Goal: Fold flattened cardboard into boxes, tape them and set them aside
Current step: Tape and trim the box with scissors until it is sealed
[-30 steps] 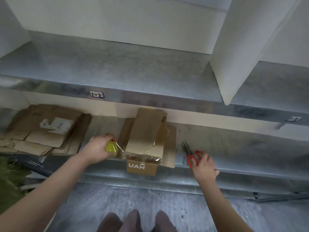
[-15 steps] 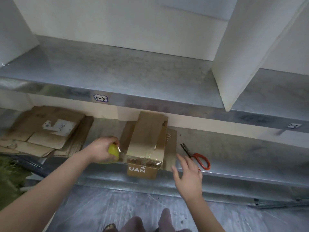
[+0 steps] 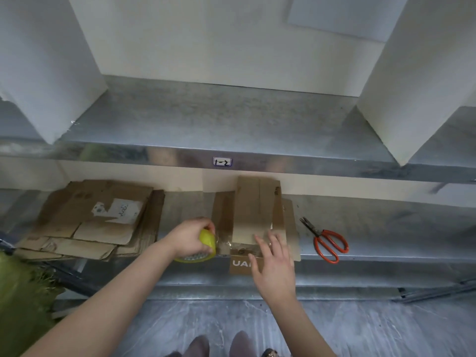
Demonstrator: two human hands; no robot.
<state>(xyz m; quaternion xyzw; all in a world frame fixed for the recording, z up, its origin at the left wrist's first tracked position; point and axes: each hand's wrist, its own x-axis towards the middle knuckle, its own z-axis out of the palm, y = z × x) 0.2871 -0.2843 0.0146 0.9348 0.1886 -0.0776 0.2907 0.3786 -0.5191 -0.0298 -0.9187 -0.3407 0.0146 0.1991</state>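
Gripping yellow tape roll [image 3: 206,245], left hand [image 3: 189,237] curls; flat right hand [image 3: 274,264] touches brown cardboard box [image 3: 253,202].

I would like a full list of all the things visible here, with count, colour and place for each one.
cardboard box: one, brown, lower shelf, centre
flattened cardboard: one stack, brown, lower shelf, left
tape roll: one, yellow, left of the box
scissors: one pair, red handles, right of the box
label: one, white, upper shelf edge
metal shelves: two, grey
left hand: grips the tape roll
right hand: fingers straight, at the box's near end
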